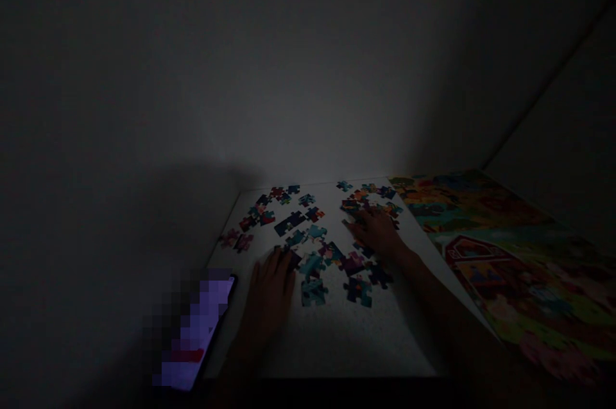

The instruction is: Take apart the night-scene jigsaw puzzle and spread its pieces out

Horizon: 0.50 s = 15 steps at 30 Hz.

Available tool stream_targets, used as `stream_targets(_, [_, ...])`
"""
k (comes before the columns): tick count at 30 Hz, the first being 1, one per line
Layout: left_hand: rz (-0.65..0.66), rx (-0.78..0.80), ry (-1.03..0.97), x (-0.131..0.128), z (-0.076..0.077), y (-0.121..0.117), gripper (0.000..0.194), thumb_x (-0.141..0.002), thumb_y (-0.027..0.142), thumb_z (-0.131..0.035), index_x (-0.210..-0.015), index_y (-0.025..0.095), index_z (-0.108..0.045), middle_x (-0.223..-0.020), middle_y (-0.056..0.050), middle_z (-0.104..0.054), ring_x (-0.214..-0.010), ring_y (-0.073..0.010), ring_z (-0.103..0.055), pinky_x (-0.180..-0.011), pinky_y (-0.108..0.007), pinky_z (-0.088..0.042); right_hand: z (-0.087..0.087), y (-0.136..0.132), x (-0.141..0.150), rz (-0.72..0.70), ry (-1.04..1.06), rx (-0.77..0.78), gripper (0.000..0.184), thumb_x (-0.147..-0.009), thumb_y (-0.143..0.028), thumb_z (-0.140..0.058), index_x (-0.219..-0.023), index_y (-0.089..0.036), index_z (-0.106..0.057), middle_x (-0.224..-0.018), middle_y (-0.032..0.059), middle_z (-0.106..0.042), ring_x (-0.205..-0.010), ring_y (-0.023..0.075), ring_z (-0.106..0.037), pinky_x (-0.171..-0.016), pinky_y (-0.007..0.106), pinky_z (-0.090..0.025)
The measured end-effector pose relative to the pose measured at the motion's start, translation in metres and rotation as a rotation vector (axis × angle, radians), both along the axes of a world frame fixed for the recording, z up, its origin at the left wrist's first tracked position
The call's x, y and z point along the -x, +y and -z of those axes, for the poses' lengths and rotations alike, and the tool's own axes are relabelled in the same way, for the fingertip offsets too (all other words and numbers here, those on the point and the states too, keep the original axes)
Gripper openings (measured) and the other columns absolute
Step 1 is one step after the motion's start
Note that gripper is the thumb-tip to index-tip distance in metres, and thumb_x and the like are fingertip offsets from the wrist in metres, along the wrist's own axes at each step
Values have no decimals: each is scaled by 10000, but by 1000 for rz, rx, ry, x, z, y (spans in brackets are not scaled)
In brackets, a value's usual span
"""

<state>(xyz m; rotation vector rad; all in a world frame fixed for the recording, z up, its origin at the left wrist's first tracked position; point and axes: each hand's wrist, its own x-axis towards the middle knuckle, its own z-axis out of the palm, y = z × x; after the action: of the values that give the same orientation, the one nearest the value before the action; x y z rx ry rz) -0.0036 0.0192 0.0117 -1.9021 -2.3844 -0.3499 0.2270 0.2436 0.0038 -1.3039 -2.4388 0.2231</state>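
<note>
Jigsaw puzzle pieces lie scattered over a white board, some of them joined in small groups. My left hand rests low over the board with its fingers stretched forward, the tips at a dark piece left of the teal ones. Farther up on the right, my right hand lies over a cluster of dark and orange pieces, thumb held apart from the fingers. Its fingertips touch or cover some pieces there; the dim light hides exactly which. Neither hand visibly lifts a piece.
A phone with a lit, blurred-out screen lies along the board's left edge. To the right spread colourful farm pictures, one with a red barn. A pale wall rises behind the board. The room is dark.
</note>
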Motion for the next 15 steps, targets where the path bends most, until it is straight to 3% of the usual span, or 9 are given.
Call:
stream_targets(7, [-97, -113, -7, 6, 16, -31, 445, -1001, 315, -362, -1383, 199, -558, -1534, -122, -460, -1433, -262, -410, -1169, -526, -337, 0, 1, -1, 7, 5, -9, 419, -920, -516, -539, -1138, -187, -681, -1172, 154, -654, -1145, 315, -562, -993, 467, -410])
stream_targets(15, [-254, -135, 24, -5, 6, -19, 405, -980, 334, -421, -1263, 137, -635, -1440, -201, -544, -1363, -336, -488, -1121, -547, -389, 1, 2, -2, -13, 2, -34, 426, -925, -507, -537, -1165, -185, -679, -1145, 141, -673, -1122, 293, -588, -1010, 455, -418])
